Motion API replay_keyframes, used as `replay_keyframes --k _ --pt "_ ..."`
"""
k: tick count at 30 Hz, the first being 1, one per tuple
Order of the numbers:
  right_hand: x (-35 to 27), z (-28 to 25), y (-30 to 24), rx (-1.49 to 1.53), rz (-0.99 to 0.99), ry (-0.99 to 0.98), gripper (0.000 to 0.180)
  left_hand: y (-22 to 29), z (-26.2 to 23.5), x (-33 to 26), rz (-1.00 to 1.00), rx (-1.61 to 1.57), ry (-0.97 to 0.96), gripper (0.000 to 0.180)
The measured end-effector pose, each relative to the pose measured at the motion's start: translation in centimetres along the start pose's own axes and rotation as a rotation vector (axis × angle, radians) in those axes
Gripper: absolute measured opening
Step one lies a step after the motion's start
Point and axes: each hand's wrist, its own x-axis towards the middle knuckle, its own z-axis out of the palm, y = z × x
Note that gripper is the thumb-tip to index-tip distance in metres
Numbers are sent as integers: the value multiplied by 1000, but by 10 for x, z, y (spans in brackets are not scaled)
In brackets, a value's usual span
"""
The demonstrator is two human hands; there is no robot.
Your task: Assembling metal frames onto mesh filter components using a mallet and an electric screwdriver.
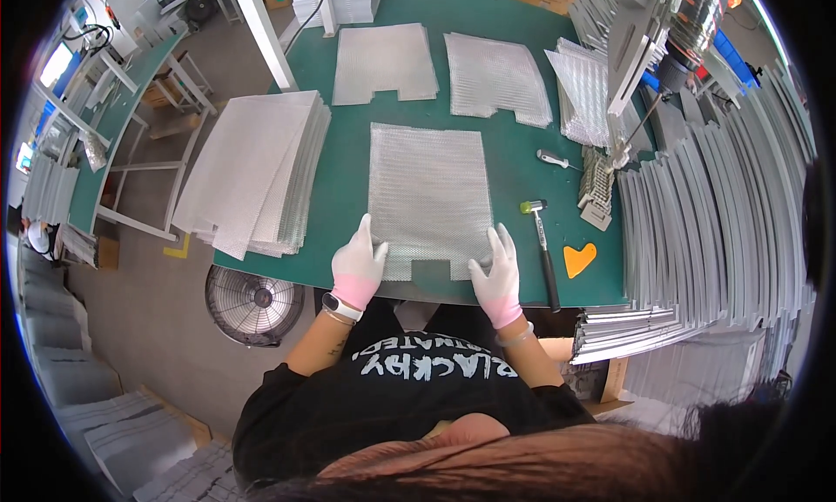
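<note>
Mesh panel (pixel 428 193), one, silver-grey, rectangular, notched in its near side: flat on the green counter (pixel 514 184), at the middle of the near edge, between the two hands.

Left hand (pixel 358 260), white glove with pink cuff: at the panel's near left corner, open, forefinger pointing along the left side, thumb over the mesh.

Right hand (pixel 495 276), matching glove: at the panel's near right corner, open, fingers extended, thumb toward the panel. Whether either hand bears on the mesh cannot be told.

Two further notched panels, laid flat toward the far edge: one left (pixel 383 62), one right (pixel 498 77), apart from each other.

Stack of pale sheets (pixel 252 162), unevenly fanned: along the left edge.

Pile of mesh sheets (pixel 581 97), overlapping: toward the far right corner.

Screwdriver (pixel 551 157), pale handle: toward the right edge, beside a metal fixture (pixel 596 188).

Hammer (pixel 544 245), yellow-green and silver head, dark grip: near the near right corner, grip end at the near edge.

Scraper (pixel 578 260), orange, heart-shaped: right of the hammer, not touching it.

Round fan (pixel 254 303), caged: on the floor, beyond the near left corner.
</note>
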Motion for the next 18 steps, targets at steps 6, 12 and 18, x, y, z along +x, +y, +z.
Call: replay_keyframes --k 6,12,18 --pt "-5 7 4 -84 -32 -70 54 -6 10 1 -11 27 -32 63" --pt "-4 5 6 -59 -9 -92 50 -11 14 1 -24 51 -39 64" --pt "-3 7 16 -125 -31 -150 48 -19 18 2 26 86 4 66"
